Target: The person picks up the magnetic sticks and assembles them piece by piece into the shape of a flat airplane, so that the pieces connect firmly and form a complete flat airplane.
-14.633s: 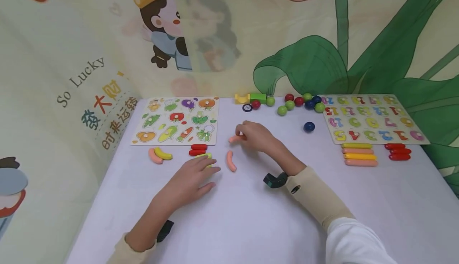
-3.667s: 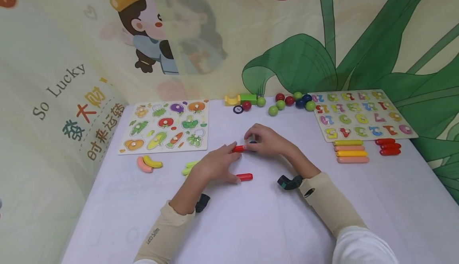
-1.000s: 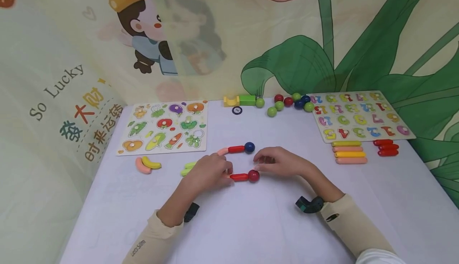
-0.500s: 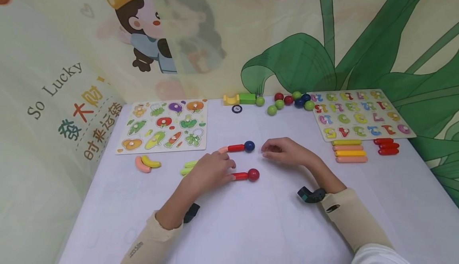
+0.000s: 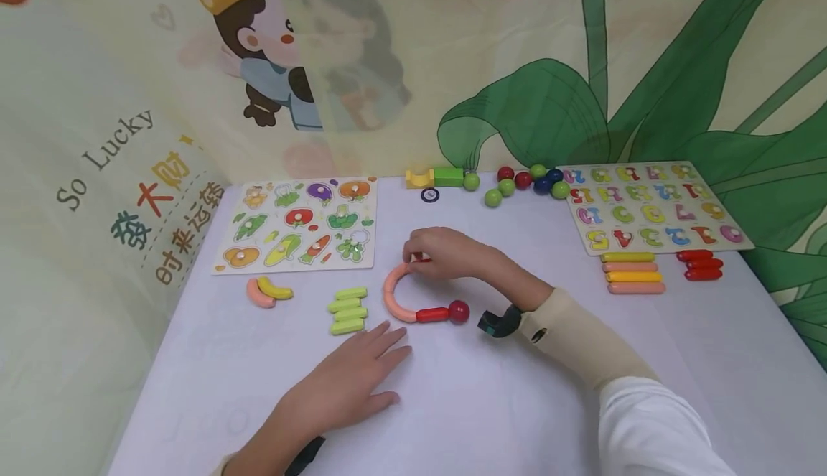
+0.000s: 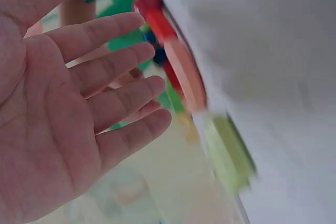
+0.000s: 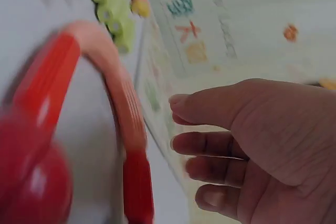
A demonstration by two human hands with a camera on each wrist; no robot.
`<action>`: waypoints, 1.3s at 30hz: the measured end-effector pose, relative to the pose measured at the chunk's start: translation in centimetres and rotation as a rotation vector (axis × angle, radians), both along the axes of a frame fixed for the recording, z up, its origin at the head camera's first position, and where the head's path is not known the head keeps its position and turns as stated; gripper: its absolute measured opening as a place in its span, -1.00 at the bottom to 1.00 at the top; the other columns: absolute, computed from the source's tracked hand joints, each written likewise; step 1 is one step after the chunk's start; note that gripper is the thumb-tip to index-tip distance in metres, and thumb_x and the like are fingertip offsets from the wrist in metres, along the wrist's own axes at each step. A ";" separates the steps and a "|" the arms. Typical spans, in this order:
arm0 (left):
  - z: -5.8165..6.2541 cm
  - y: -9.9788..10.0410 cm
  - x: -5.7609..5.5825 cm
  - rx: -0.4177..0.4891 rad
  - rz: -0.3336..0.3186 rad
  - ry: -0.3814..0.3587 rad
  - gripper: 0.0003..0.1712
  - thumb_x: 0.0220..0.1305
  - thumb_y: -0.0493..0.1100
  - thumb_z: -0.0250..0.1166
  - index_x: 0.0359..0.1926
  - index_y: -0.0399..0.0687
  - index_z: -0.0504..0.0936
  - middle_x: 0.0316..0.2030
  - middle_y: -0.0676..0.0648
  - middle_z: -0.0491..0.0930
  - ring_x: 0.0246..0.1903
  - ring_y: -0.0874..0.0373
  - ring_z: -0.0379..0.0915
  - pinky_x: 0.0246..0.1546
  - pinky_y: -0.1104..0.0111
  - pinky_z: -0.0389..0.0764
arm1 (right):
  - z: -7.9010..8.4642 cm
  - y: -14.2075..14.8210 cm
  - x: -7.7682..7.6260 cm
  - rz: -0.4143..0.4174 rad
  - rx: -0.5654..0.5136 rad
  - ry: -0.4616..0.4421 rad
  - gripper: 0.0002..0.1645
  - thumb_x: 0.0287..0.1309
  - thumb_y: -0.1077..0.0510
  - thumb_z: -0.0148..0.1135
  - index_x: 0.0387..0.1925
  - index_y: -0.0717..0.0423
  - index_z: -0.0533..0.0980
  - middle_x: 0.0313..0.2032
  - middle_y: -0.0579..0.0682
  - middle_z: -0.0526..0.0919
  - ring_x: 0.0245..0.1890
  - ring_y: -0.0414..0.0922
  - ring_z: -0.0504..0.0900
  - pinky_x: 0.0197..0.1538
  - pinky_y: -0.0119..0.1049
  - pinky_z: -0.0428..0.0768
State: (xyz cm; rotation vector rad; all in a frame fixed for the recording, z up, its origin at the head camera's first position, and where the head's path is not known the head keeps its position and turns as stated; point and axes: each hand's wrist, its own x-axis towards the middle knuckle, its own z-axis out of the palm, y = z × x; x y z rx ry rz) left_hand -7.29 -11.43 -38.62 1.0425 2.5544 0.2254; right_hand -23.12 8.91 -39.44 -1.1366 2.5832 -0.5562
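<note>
Pink curved sticks (image 5: 391,296) lie end to end in a C on the table. A red straight stick (image 5: 432,315) continues its lower end, with a red ball (image 5: 459,311) at the tip. My right hand (image 5: 452,255) hovers over the upper arm, partly covering its red stick (image 7: 137,187); in the right wrist view its bent fingers hold nothing and stand apart from the stick. My left hand (image 5: 352,375) is spread flat, palm down, nearer to me than the C. Beside its fingertips lies a row of light green sticks (image 5: 349,314).
A vegetable puzzle board (image 5: 300,226) lies at the back left, a number board (image 5: 652,210) at the back right. Several balls (image 5: 506,187), green and yellow blocks (image 5: 449,176) stand along the back. Yellow, pink and red sticks (image 5: 635,277) sit at right; pink and yellow curved sticks (image 5: 274,288) at left.
Red sticks and balls have joined the pink curved pieces over the last seconds. Just now my left hand has drawn back from the C towards me, and my right hand has moved left over its upper arm.
</note>
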 end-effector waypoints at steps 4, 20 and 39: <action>0.0 -1.9 -0.3 0.015 0.096 0.016 -0.29 0.07 0.13 0.27 0.22 0.00 0.35 0.27 -0.04 0.19 0.29 -0.01 -0.05 0.17 0.06 0.17 | 0.3 -4.1 0.0 0.160 0.050 -0.018 -0.70 0.12 0.12 0.19 -0.07 -0.04 0.55 -0.19 -0.14 0.54 -0.17 -0.21 0.48 -0.11 -0.41 0.46; 0.7 -3.4 -1.3 0.012 0.217 0.014 -0.30 0.02 0.11 0.32 0.19 -0.01 0.40 0.21 -0.04 0.28 0.26 0.01 0.04 0.17 0.11 0.20 | -1.6 -10.3 0.7 0.269 0.251 0.091 -0.67 0.11 0.08 0.20 -0.05 -0.19 0.48 -0.40 -0.23 0.45 -0.36 -0.24 0.38 -0.34 -0.45 0.37; -0.2 -0.9 -2.7 0.029 0.083 0.055 -0.17 0.02 0.13 0.32 0.31 0.09 0.22 0.32 0.00 0.09 0.30 -0.02 -0.07 0.16 0.03 0.17 | -2.2 4.8 -5.3 -0.491 -0.223 -0.325 -0.62 0.07 0.03 0.20 -0.08 -0.02 0.34 -0.42 0.01 0.54 -0.43 -0.06 0.48 -0.37 -0.28 0.48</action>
